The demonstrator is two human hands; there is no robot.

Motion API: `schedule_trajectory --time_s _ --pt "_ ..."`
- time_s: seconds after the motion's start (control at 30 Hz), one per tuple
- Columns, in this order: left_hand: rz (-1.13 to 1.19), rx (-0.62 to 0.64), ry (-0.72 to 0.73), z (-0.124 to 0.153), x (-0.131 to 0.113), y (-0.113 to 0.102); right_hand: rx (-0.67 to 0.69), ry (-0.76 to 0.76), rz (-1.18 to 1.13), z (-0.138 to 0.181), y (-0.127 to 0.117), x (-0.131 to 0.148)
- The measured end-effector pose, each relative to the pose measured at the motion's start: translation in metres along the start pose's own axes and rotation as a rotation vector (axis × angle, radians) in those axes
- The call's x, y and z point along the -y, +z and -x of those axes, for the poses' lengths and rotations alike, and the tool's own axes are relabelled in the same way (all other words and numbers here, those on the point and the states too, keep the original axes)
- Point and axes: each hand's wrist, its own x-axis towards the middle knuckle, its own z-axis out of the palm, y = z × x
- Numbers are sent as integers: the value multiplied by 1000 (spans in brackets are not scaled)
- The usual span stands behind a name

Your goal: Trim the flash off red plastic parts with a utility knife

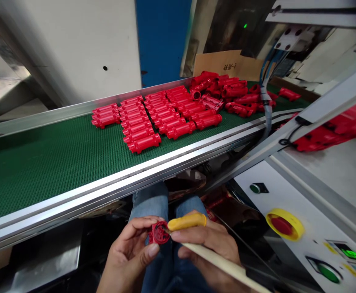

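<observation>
My left hand (pixel 128 251) pinches a small red plastic part (pixel 158 232) over my lap, its round end facing up. My right hand (pixel 210 244) grips a pale-handled tool (pixel 217 262) whose tip touches the part's end; a yellow finger cot (pixel 186 221) covers the index finger. Above, on the green conveyor belt (pixel 43 162), lie neat rows of red cylindrical parts (pixel 147 120), with a loose heap of the same red parts (pixel 235 93) farther right.
An aluminium conveyor rail (pixel 104 183) runs across in front of my knees. At the right a white control panel (pixel 302 211) carries a red emergency stop on yellow (pixel 283 225) and green buttons (pixel 328 272). More red parts (pixel 333 130) sit behind a slanted frame bar.
</observation>
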Motion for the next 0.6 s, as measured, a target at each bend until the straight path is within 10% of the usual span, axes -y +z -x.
schedule_trajectory --time_s 0.6 --pt "17 20 -16 0 0 -1 19 -58 -11 5 12 -10"
